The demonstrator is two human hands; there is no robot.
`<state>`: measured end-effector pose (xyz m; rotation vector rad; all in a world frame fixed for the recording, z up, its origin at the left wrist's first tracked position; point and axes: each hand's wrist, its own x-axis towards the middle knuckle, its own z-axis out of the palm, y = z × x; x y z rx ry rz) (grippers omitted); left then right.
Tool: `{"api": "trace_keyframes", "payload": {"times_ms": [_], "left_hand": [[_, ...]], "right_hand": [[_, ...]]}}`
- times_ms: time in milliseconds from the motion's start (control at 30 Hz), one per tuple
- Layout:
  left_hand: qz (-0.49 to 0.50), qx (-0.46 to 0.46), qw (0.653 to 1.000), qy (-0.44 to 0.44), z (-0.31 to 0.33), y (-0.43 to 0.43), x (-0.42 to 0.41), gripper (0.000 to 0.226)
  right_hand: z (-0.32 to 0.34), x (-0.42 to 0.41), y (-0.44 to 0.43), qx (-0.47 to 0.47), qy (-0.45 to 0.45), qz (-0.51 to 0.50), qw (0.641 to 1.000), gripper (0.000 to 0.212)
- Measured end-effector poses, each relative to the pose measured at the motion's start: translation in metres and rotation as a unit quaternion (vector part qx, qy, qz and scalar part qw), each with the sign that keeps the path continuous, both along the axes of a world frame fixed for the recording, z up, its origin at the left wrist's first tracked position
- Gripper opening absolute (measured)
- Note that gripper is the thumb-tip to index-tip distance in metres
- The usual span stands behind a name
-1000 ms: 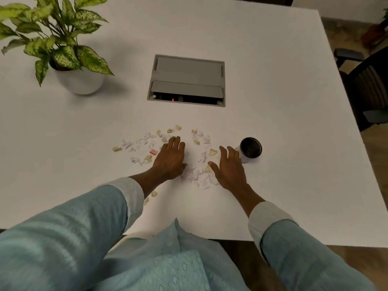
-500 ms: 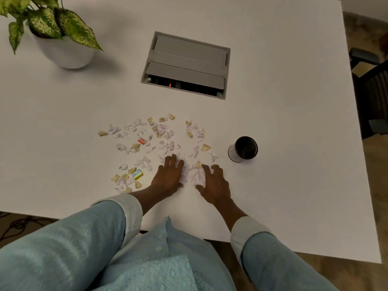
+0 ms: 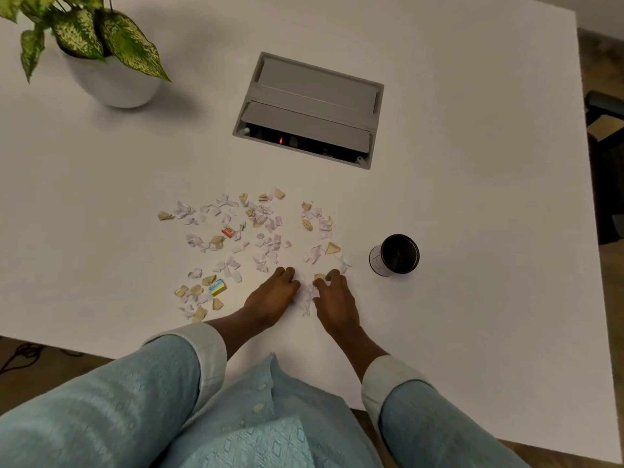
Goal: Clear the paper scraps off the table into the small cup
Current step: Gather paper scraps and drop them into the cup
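**Hands, scraps, cup**

Left hand and right hand: palms down on counter, fingers loosely spread, gripping nothing, small scrap heap pressed between them. Scraps: scattered ahead and left of the hands. Cup: upright, right of the right hand, apart.

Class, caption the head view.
Both hands rake paper scraps into a pile beside the upright cup.

paper scraps left of cup; plant far left, behind
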<state>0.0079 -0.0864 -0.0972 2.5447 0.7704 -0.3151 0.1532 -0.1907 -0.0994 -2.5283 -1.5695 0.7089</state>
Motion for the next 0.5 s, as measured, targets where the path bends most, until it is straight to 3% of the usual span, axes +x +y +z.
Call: {"api": "trace_keyframes", "payload": {"times_ms": [200,333,500], "left_hand": [[0.038,0.012,0.998,-0.052,0.006,0.014,0.008,0.011],[0.101,-0.016,0.987,-0.124,0.017,0.022,0.025,0.018],[0.159,-0.052,0.966,-0.200,0.037,0.026,0.066,0.007]], "right_hand": [[-0.018,0.016,-0.004,0.082,0.034,-0.056,0.994,0.014],[0.000,0.025,-0.002,0.156,0.047,-0.111,0.980,0.012],[0.036,0.038,0.004,0.215,0.056,-0.194,0.955,0.010]]}}
